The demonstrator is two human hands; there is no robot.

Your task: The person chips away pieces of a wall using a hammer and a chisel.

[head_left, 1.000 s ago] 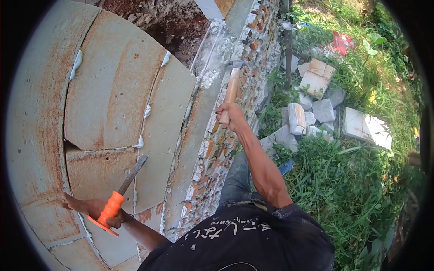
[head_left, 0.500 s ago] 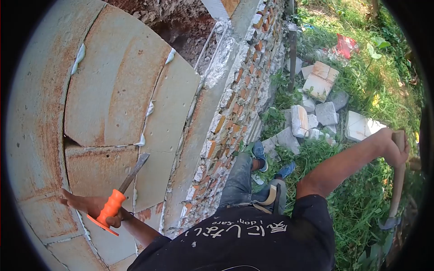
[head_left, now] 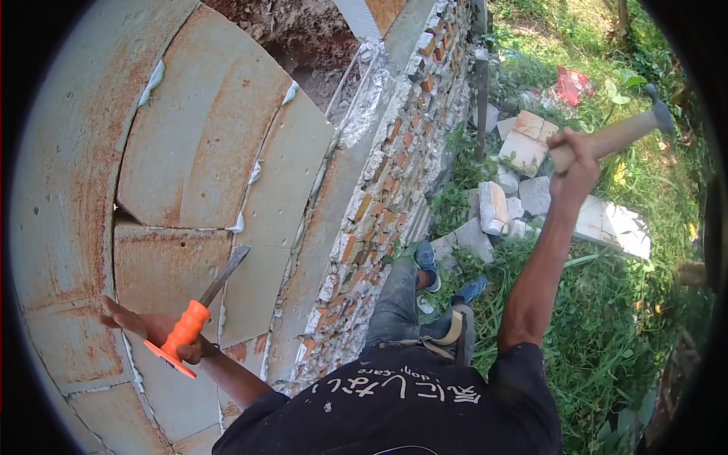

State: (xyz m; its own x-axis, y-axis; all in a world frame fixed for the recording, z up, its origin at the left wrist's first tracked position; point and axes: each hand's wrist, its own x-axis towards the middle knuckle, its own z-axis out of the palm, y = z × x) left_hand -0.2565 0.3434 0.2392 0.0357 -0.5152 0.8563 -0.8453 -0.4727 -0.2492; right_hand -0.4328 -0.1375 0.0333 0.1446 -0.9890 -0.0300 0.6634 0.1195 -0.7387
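My left hand holds a chisel by its orange ribbed grip, with the thumb against the grip and the other fingers stretched out. The metal blade points up and right, its tip over a joint in the stained slabs. My right hand is wrapped round the wooden handle of a hammer, raised at the right above the grass. The hammer's dark head is at the upper right.
A rough brick edge runs beside the slabs. Broken blocks lie in the grass, near a red wrapper. A dark post stands behind. My shoes are beside the brick edge.
My right hand has swung up and inward with the hammer, whose head has gone from low right to upper right. My left hand and the chisel have barely shifted.
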